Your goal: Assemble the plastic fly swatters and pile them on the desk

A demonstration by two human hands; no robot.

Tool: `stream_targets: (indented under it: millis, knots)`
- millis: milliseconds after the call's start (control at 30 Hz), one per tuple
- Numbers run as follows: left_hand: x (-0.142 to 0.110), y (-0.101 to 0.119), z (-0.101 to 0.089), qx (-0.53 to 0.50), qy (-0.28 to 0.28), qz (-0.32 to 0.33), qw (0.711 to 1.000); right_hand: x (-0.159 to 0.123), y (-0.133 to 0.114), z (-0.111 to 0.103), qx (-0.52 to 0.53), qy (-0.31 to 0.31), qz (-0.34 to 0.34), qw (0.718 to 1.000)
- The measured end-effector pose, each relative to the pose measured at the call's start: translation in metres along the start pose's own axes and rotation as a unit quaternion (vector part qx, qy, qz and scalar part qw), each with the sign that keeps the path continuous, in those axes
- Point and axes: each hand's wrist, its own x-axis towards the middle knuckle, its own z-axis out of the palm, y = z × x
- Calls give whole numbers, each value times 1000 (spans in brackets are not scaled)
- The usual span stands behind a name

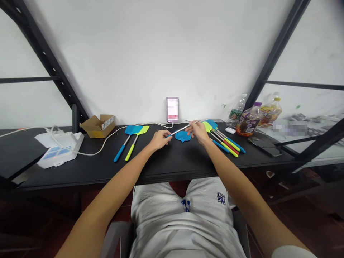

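Note:
A silver metal rod with a bit of blue at its left end slants up to the right between my hands, above the black table. My left hand is closed around the blue end and hides most of it. Fingers of my right hand pinch the rod near its upper right end. Beneath the rod, a loose blue fly swatter head lies flat, its short socket towards me. To the left rest a blue fly swatter and a yellow-green fly swatter, their heads overlapping.
Right of my hands are several fly swatter handles with blue and yellow-green heads. A phone leans on the wall, cabled. Bottles, a white case and a dark phone stand right; a cardboard box and white plastic box left.

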Motion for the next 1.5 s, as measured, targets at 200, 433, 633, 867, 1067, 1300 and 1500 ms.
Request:
stream_targets:
  millis: [200,433,633,867,1067,1300,1500]
  knots:
    - [-1,1,0,-31,-3,6,999,-1,0,0,-30,-24,14,999]
    - [-1,1,4,-64,-31,44,996,-6,6,4,-45,-156,39,986]
    - [-3,6,6,-75,-33,46,996,-8,14,6,-59,-230,35,971]
    - [1,6,1,-42,90,3,995,4,23,-2,-323,-19,-47,945]
    - [2,4,-3,69,144,13,987,-1,26,-1,-529,50,18,847]
    - [2,1,-1,73,107,-5,992,1,29,6,-588,-6,67,806]
    - [3,-2,-1,85,106,4,991,19,31,-17,-520,-51,103,846]
